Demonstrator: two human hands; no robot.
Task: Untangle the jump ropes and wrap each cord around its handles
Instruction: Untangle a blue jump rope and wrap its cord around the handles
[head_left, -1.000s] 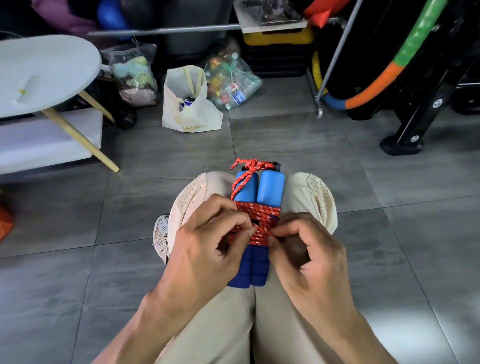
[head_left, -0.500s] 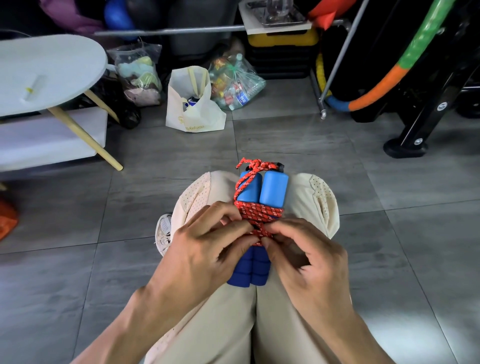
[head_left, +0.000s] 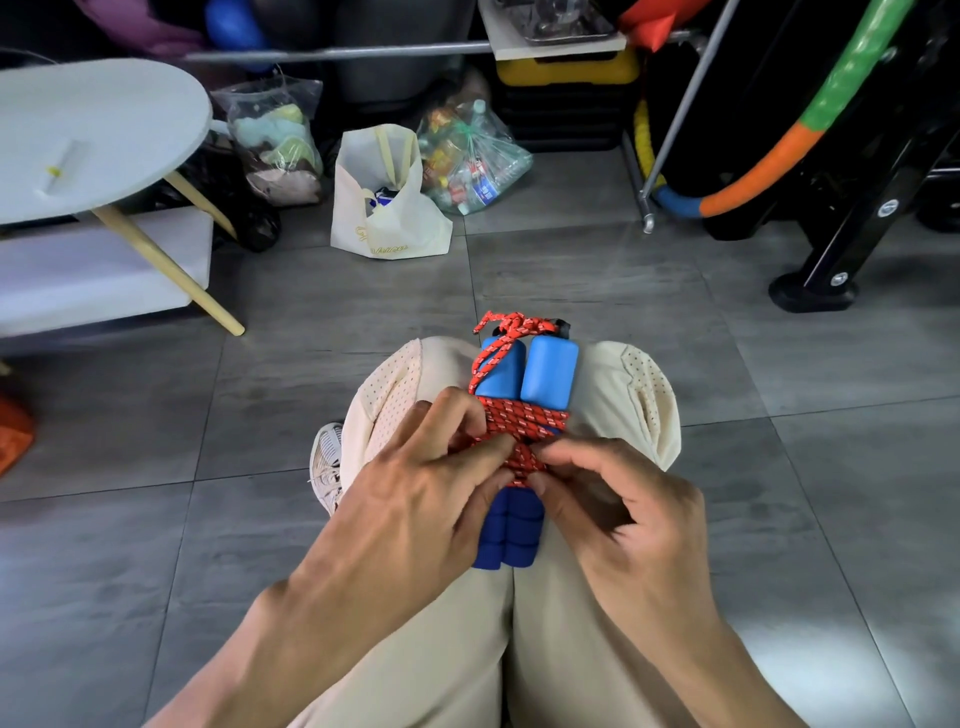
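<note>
Two blue jump-rope handles (head_left: 537, 376) lie side by side on my knees, pointing away from me. A red flecked cord (head_left: 524, 418) is wound several times around their middle, and a knotted loop of it sits at the far ends. My left hand (head_left: 415, 499) grips the bundle from the left, its fingers curled on the cord wraps. My right hand (head_left: 623, 499) pinches the cord at the near edge of the wraps. Both hands hide the handles' middle section.
Grey tiled floor (head_left: 779, 493) surrounds me. A white round table (head_left: 78, 135) with wooden legs stands at the left. A cream tote bag (head_left: 389, 208) and plastic bags (head_left: 467, 156) sit ahead. Black equipment with a colourful hoop (head_left: 769, 166) is at the right.
Both hands have slid slightly up the handles, fingertips closing together on the cord wraps. The bundle has stayed on my knees.
</note>
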